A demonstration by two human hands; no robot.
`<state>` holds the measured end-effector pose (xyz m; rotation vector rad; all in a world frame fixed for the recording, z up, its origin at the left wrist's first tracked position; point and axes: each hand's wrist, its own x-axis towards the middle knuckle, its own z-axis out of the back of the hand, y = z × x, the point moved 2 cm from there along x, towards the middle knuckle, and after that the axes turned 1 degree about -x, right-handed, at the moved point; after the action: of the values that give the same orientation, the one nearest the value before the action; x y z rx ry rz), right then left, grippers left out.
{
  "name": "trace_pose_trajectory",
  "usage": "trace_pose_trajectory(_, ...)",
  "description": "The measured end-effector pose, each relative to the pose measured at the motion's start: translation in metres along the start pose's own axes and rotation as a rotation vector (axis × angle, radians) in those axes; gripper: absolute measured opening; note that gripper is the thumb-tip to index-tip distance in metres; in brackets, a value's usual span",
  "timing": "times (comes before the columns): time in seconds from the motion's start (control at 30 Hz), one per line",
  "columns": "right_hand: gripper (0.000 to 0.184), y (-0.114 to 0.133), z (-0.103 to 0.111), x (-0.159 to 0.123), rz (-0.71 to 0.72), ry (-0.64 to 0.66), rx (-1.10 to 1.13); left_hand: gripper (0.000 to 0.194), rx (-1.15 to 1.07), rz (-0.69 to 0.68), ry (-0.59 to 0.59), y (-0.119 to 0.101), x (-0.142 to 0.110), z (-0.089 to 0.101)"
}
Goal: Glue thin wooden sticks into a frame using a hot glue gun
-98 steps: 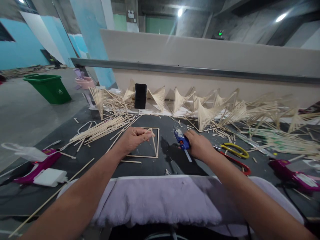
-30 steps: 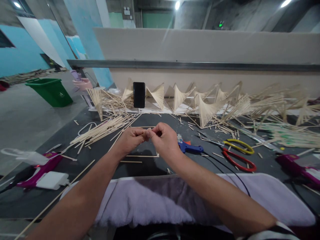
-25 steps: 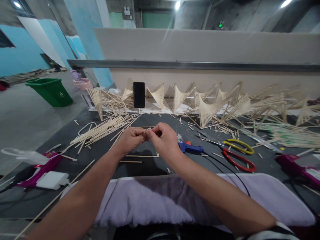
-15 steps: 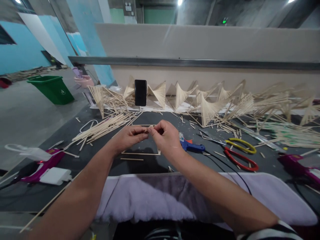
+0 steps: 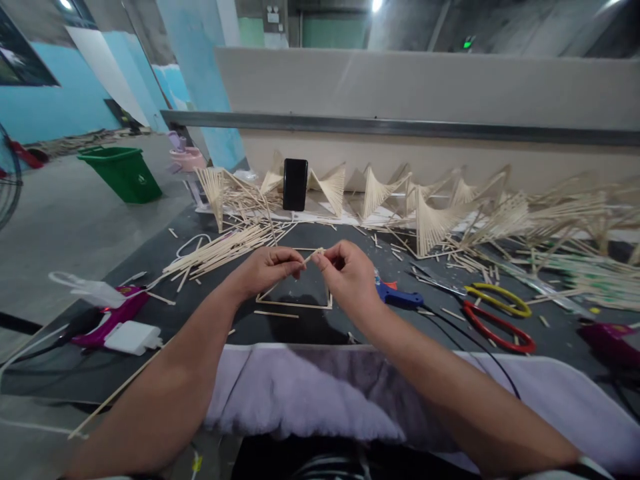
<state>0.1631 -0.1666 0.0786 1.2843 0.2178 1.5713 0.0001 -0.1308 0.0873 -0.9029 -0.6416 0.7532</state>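
Observation:
Above the dark table, my left hand (image 5: 273, 268) and my right hand (image 5: 349, 272) meet with fingertips pinched. Between them runs a short thin wooden stick (image 5: 311, 257), gripped at its left end by my left fingers and at its right end by my right. Beneath my hands a four-sided frame of wooden sticks (image 5: 294, 305) lies flat, its far part partly covered by them. One loose stick (image 5: 276, 314) lies just in front of the frame. Right of my right hand rests a blue glue gun (image 5: 400, 296), its nozzle end partly hidden.
Scissors with red and yellow handles (image 5: 495, 310) lie to the right. A bundle of sticks (image 5: 225, 252) is at left, beyond a magenta power strip (image 5: 113, 317). Fanned stick shapes (image 5: 380, 190) and an upright phone (image 5: 295, 185) line the back. A lilac cloth (image 5: 300, 393) covers the near edge.
My fingertips have moved slightly apart, so the short stick between them now shows. The whole view has shifted, with everything appearing farther right.

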Motion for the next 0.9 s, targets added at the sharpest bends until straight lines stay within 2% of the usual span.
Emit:
trace_pose_trajectory(0.3,0.02,0.0012,-0.0015,-0.0061,0.022,-0.022,0.08,0.023,0.022,-0.028,-0.004,0.0018,-0.0016,-0.001)
trace_pose_trajectory(0.53,0.022,-0.006,-0.0082,-0.0098,-0.042,0.008,0.155,0.025,0.036,-0.035,-0.012,0.0013,-0.0023,-0.002)
trace_pose_trajectory(0.9,0.028,-0.005,-0.01,-0.0101,0.008,-0.037,0.152,0.024,0.041,-0.067,-0.018,0.0019,-0.0029,0.0006)
